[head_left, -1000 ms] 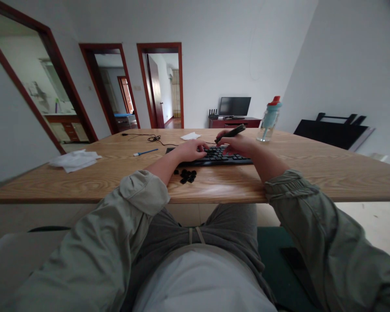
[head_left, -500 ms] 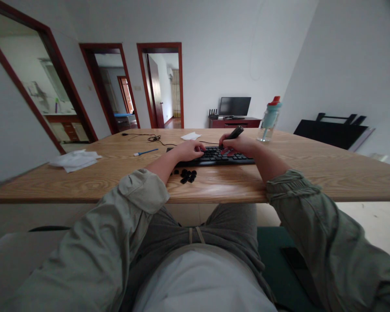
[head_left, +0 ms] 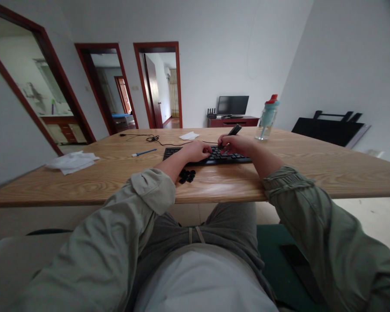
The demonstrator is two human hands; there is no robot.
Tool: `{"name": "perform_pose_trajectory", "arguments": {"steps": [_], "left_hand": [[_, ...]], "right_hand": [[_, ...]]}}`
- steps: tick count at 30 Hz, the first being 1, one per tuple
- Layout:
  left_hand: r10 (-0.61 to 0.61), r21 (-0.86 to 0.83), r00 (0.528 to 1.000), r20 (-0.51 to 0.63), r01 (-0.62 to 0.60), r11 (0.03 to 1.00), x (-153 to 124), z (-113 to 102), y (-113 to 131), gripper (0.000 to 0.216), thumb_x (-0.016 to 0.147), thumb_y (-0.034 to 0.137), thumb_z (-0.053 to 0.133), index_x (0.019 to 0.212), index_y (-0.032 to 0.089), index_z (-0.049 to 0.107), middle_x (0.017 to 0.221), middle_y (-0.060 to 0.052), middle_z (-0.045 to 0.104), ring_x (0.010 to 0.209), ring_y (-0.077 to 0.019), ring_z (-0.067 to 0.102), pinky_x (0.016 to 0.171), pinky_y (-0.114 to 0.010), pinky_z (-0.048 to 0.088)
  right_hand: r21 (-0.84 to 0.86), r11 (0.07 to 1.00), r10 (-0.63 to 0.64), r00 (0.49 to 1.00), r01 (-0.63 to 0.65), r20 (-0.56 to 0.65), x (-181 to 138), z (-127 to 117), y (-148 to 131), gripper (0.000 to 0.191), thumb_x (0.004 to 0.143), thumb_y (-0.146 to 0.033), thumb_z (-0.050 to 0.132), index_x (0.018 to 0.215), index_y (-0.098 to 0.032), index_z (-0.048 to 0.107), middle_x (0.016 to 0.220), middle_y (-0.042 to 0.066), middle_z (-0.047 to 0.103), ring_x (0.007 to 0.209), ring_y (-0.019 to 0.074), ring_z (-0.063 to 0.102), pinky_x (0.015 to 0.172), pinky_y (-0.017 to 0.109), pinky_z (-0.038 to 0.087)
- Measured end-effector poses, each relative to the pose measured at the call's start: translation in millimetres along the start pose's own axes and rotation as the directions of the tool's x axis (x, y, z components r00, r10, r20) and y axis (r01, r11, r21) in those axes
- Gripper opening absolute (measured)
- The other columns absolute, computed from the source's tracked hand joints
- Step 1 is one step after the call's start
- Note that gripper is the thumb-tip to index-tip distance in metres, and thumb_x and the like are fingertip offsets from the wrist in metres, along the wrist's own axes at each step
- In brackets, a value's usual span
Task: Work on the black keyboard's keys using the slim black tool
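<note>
A black keyboard point(head_left: 225, 160) lies on the wooden table, with its left end and right part showing past my hands. My right hand point(head_left: 235, 144) is closed round a thick black-handled tool point(head_left: 235, 130), held tilted with its lower end down at the keys; its kind is unclear. Just left of it, my left hand point(head_left: 197, 151) rests over the keyboard's middle, fingers curled together at the keys. Whatever they pinch, if anything, is hidden. Several loose black keycaps point(head_left: 186, 176) lie in front of the keyboard, beside my left forearm.
A blue-and-white brush point(head_left: 144, 153) and crumpled white tissues point(head_left: 73, 161) lie to the left. Behind the keyboard are a coiled black cable point(head_left: 152, 138) and another tissue point(head_left: 189, 135). A water bottle point(head_left: 267, 118) with a red cap stands at the back right of the table point(head_left: 318, 169).
My left hand has moved slightly right along the keyboard, nearer to my right hand, and its fingers have drawn together. The right hand keeps hold of the tool. The view has shifted a little.
</note>
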State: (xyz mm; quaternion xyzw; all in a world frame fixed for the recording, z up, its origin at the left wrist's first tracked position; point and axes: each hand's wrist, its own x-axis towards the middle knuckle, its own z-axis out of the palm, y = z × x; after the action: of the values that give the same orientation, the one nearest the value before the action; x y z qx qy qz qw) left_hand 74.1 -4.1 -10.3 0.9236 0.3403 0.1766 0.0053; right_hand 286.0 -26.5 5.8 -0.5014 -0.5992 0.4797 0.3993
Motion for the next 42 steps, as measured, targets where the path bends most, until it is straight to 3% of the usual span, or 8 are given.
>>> {"name": "perform_pose_trajectory", "arguments": {"steps": [7, 11, 21, 27, 33, 42], "left_hand": [[0.002, 0.027, 1.0, -0.027, -0.001, 1.0, -0.8, -0.5, 6.1, 0.022, 0.081, 0.027, 0.058, 0.095, 0.02, 0.074, 0.089, -0.002, 0.073, 0.073, -0.0146, 0.06, 0.065, -0.026, 0.04], [0.015, 0.055, 0.999, -0.032, -0.013, 0.998, 1.3, 2.5, 7.5, 0.022, 0.081, 0.028, 0.057, 0.093, 0.021, 0.074, 0.089, -0.002, 0.072, 0.072, -0.0146, 0.06, 0.064, -0.026, 0.04], [0.029, 0.133, 0.999, -0.024, -0.026, 0.991, 4.8, 3.6, 11.1, 0.024, 0.081, 0.027, 0.054, 0.095, 0.022, 0.074, 0.09, -0.003, 0.072, 0.076, -0.0166, 0.061, 0.066, -0.026, 0.041], [0.033, 0.103, 0.999, -0.01, -0.032, 0.994, 3.2, 0.1, 14.7, 0.024, 0.084, 0.026, 0.056, 0.098, 0.024, 0.075, 0.093, -0.002, 0.073, 0.08, -0.0168, 0.063, 0.068, -0.026, 0.042], [0.077, 0.087, 0.997, 0.02, -0.078, 0.993, 3.9, 0.2, 12.9, 0.025, 0.087, 0.023, 0.055, 0.101, 0.023, 0.076, 0.098, -0.002, 0.074, 0.084, -0.0155, 0.063, 0.076, -0.024, 0.044], [0.096, 0.178, 0.995, 0.036, -0.101, 0.979, 3.9, -1.7, 15.0, 0.029, 0.087, 0.025, 0.053, 0.101, 0.026, 0.077, 0.098, -0.004, 0.074, 0.088, -0.0189, 0.066, 0.081, -0.026, 0.046]], "right_hand": [[-0.073, 0.997, -0.017, 0.999, 0.014, -0.047, 0.2, 2.5, 1.6, 0.02, 0.08, -0.035, 0.066, 0.09, -0.018, 0.061, 0.096, 0.007, 0.067, 0.068, 0.015, 0.062, 0.052, 0.023, 0.048], [-0.184, 0.98, -0.092, 0.994, 0.08, -0.06, -2.2, 3.9, 2.0, 0.014, 0.08, -0.026, 0.063, 0.09, -0.019, 0.058, 0.089, 0.006, 0.065, 0.068, 0.0155, 0.062, 0.052, 0.023, 0.048], [-0.202, 0.944, -0.257, 0.965, 0.262, 0.049, 5.8, 4.1, 9.3, 0.009, 0.075, -0.023, 0.058, 0.081, -0.017, 0.055, 0.073, 0.002, 0.057, 0.062, 0.014, 0.057, 0.048, 0.022, 0.046], [-0.15, 0.963, -0.226, 0.974, 0.226, 0.018, 9.5, 8.0, 9.9, 0.01, 0.072, -0.024, 0.057, 0.078, -0.018, 0.053, 0.071, 0.002, 0.056, 0.059, 0.0143, 0.056, 0.045, 0.023, 0.045], [-0.066, 0.975, -0.21, 0.976, 0.214, 0.061, 8.7, 10.6, 6.2, 0.017, 0.066, -0.02, 0.059, 0.079, -0.019, 0.049, 0.071, 0.0, 0.056, 0.055, 0.0124, 0.053, 0.045, 0.023, 0.044], [-0.29, 0.906, -0.284, 0.95, 0.309, 0.127, -6.9, 11.4, 8.0, 0.008, 0.074, -0.022, 0.057, 0.079, -0.018, 0.053, 0.072, 0.002, 0.054, 0.062, 0.0145, 0.054, 0.048, 0.024, 0.048]]}}
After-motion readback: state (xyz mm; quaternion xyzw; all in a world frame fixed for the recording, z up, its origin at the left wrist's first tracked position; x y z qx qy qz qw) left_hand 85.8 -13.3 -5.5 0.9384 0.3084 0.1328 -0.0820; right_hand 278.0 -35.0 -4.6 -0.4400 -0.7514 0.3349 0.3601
